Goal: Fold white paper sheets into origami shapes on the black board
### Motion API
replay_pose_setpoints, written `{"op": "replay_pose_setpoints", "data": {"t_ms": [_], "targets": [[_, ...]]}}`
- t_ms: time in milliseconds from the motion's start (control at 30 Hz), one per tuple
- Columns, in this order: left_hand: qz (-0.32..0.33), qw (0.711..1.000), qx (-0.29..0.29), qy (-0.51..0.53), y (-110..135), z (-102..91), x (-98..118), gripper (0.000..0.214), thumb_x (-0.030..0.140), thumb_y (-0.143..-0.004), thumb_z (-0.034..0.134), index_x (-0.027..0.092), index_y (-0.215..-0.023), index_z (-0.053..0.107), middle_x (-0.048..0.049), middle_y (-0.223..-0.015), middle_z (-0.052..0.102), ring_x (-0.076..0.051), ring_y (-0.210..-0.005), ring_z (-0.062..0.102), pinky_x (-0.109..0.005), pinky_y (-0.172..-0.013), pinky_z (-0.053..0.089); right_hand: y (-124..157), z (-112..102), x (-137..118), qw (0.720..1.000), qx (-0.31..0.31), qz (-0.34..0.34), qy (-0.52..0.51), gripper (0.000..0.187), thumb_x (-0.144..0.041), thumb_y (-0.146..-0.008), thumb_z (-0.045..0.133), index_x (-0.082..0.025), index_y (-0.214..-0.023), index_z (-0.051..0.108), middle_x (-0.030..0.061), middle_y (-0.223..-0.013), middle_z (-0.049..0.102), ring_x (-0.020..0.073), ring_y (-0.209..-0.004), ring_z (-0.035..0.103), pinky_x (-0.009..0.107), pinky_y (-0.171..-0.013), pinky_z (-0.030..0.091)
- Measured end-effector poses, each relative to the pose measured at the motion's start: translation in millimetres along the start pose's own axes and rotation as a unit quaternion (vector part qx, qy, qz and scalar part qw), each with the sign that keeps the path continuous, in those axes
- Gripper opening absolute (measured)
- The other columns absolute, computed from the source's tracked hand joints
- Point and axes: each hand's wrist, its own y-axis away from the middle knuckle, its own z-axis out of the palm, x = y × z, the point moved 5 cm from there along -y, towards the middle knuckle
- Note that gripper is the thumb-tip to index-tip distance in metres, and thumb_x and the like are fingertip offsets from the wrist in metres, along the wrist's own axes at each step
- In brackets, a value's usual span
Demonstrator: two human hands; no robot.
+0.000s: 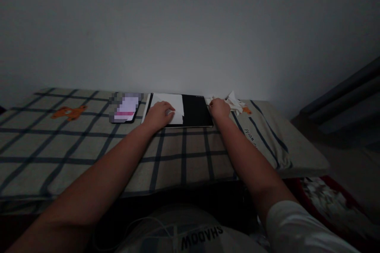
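A white sheet of paper with an uneven right edge lies over the left part of a flat black board or book cover. On the left of that sheet rests my left hand, its fingers loosely bent and a gap showing between thumb and forefinger. My right hand is closed at the board's right edge, beside a heap of crumpled white paper pieces. Whatever may be between its fingertips is hidden or too small to make out.
To the left lies a phone with its screen lit and partly blurred. Everything stands on a checked cloth with an orange bear print, against a grey wall. Low at right, a red container holds many paper scraps.
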Motion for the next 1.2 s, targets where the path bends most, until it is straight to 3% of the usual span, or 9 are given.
{"op": "replay_pose_setpoints", "data": {"t_ms": [167,300,433,500,600,733,1067,1200], "targets": [[-0.009,0.999,-0.038,-0.031,3,4.0,1,0.036,0.036,-0.088,0.051,0.017,-0.110,0.073,-0.0098,-0.124,0.066,-0.028,-0.116,0.058,-0.043,-0.103,0.046,2,-1,-5,0.999,0.005,-0.024,0.031,0.031,-0.029,-0.095,0.052,-0.012,-0.105,0.076,0.0200,-0.106,0.071,0.0298,-0.103,0.066,0.037,-0.081,0.050],[-0.004,0.998,-0.045,-0.041,2,9.9,-2,0.037,0.037,-0.090,0.050,0.019,-0.113,0.072,-0.0089,-0.127,0.065,-0.027,-0.119,0.056,-0.042,-0.105,0.045,9,-7,-22,0.987,0.057,-0.141,-0.051,0.032,-0.028,-0.095,0.053,-0.018,-0.118,0.072,0.0148,-0.114,0.070,0.0274,-0.108,0.061,0.039,-0.092,0.047],[0.018,0.999,-0.043,-0.027,1,14.9,-4,0.036,0.037,-0.090,0.051,0.018,-0.113,0.071,-0.0108,-0.127,0.065,-0.028,-0.120,0.056,-0.043,-0.105,0.044,26,1,-57,0.916,0.013,-0.351,-0.192,0.035,-0.033,-0.096,0.057,-0.019,-0.126,0.068,0.0114,-0.123,0.070,0.0239,-0.116,0.060,0.040,-0.100,0.045],[0.022,0.999,-0.040,-0.018,1,15.7,-5,0.037,0.037,-0.089,0.052,0.017,-0.114,0.071,-0.0117,-0.125,0.065,-0.029,-0.119,0.057,-0.043,-0.105,0.044,33,8,-69,0.894,-0.012,-0.398,-0.205,0.040,-0.036,-0.094,0.061,-0.020,-0.130,0.065,0.0113,-0.131,0.067,0.0243,-0.123,0.057,0.042,-0.105,0.042],[0.016,0.999,-0.028,0.000,0,15.0,-8,0.037,0.039,-0.087,0.057,0.018,-0.115,0.069,-0.0120,-0.122,0.064,-0.028,-0.116,0.057,-0.043,-0.105,0.044,37,16,-77,0.889,-0.034,-0.416,-0.188,0.046,-0.041,-0.093,0.063,-0.019,-0.132,0.064,0.0127,-0.138,0.062,0.0255,-0.129,0.054,0.043,-0.108,0.040],[0.019,0.999,-0.025,0.015,-1,15.9,-10,0.038,0.040,-0.086,0.059,0.015,-0.113,0.069,-0.0135,-0.119,0.064,-0.028,-0.115,0.056,-0.043,-0.106,0.042,36,16,-77,0.886,-0.039,-0.430,-0.168,0.037,-0.043,-0.092,0.063,-0.022,-0.122,0.071,0.0105,-0.133,0.065,0.0262,-0.123,0.057,0.043,-0.103,0.042],[-0.014,1.000,-0.007,-0.008,-3,20.0,-16,0.050,0.040,-0.082,0.066,0.016,-0.125,0.064,-0.0158,-0.130,0.057,-0.031,-0.123,0.051,-0.045,-0.111,0.037,41,4,-83,0.884,-0.011,-0.444,-0.148,0.019,-0.025,-0.091,0.062,-0.017,-0.095,0.079,0.0107,-0.111,0.074,0.0242,-0.107,0.060,0.039,-0.091,0.045],[-0.013,0.999,-0.024,-0.022,-3,21.1,-17,0.049,0.044,-0.084,0.064,0.016,-0.124,0.066,-0.0164,-0.132,0.057,-0.032,-0.125,0.048,-0.046,-0.112,0.034,40,5,-81,0.884,-0.018,-0.432,-0.177,0.022,-0.034,-0.088,0.068,-0.016,-0.094,0.077,0.0113,-0.109,0.073,0.0238,-0.106,0.060,0.036,-0.090,0.046]]}}
